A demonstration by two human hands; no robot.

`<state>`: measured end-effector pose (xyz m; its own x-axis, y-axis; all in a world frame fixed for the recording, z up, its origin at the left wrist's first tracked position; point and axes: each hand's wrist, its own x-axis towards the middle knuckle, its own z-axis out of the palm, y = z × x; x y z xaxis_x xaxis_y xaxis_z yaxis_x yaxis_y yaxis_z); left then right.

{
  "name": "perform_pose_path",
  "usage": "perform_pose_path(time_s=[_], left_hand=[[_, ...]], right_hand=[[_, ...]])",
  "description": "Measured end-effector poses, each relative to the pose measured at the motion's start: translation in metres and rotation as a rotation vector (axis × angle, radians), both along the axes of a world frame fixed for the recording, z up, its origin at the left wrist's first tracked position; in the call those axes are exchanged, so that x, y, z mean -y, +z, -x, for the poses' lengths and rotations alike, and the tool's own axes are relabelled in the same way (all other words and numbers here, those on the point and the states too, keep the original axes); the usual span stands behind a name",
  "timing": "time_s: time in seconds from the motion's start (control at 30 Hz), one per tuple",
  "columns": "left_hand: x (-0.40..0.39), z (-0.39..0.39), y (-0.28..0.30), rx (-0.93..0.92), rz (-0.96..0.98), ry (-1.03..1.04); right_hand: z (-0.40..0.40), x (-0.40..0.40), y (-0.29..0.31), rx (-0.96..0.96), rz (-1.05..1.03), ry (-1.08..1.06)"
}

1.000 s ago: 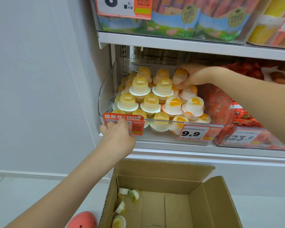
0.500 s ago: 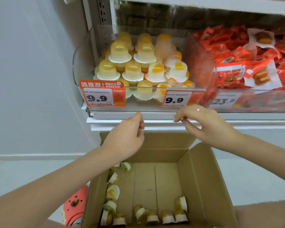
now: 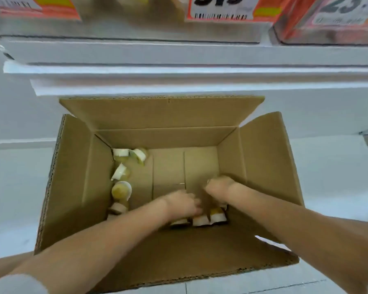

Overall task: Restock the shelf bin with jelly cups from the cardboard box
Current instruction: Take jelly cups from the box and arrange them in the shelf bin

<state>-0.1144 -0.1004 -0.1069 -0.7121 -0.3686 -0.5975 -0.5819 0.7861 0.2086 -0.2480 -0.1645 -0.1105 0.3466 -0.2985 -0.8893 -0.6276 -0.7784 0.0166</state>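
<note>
The open cardboard box (image 3: 72,187) sits on the floor under the shelf. Several jelly cups (image 3: 121,189), white-lidded with yellow jelly, lie along its left inner wall. A few more jelly cups (image 3: 218,217) lie against the near wall. Both my hands are deep in the box. My left hand (image 3: 183,203) is down over the near-wall cups, fingers curled. My right hand (image 3: 219,184) is curled just right of it, above the box floor. Blur hides whether either hand holds a cup. Only the bottom front edge of the shelf bin (image 3: 136,24) shows at the top.
A white shelf lip (image 3: 179,54) juts out above the box's far flap. A 9.9 price tag (image 3: 221,7) hangs on the bin front. A neighbouring bin with a 23.8 tag (image 3: 338,18) stands to the right. White floor surrounds the box.
Both hands have left the shelf bin and dropped into the box. My view has tilted down, so the bin's stacked cups are out of sight.
</note>
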Motion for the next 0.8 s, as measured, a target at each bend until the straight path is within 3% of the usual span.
perform_pose_path(time_s=[0.2, 0.3, 0.37, 0.5, 0.57, 0.67, 0.73, 0.8], left_hand=[[-0.004, 0.034, -0.061, -0.077, -0.041, -0.167], [-0.003, 0.036, -0.068, -0.117, -0.106, -0.069], [-0.004, 0.025, -0.064, -0.197, -0.175, 0.100], [-0.007, -0.020, -0.040, -0.528, -0.375, 0.825], [-0.005, -0.048, -0.026, -0.596, -0.386, 1.123], [-0.003, -0.089, -0.007, -0.574, -0.410, 1.299], [-0.005, -0.109, 0.005, -0.598, -0.457, 1.375], [-0.008, -0.120, 0.016, -0.612, -0.469, 1.418]], right_hand=[[0.008, -0.002, -0.022, -0.054, -0.124, 0.187], [0.009, 0.008, -0.021, -0.088, -0.183, 0.166], [0.009, 0.013, -0.021, -0.083, -0.212, 0.071], [0.014, 0.022, -0.017, 0.058, -0.277, -0.326], [0.013, 0.029, -0.007, 0.139, -0.348, -0.748], [0.005, 0.035, 0.012, 0.186, -0.637, -1.574], [0.005, 0.035, 0.017, 0.192, -0.710, -1.769], [0.004, 0.030, 0.019, 0.186, -0.710, -1.778]])
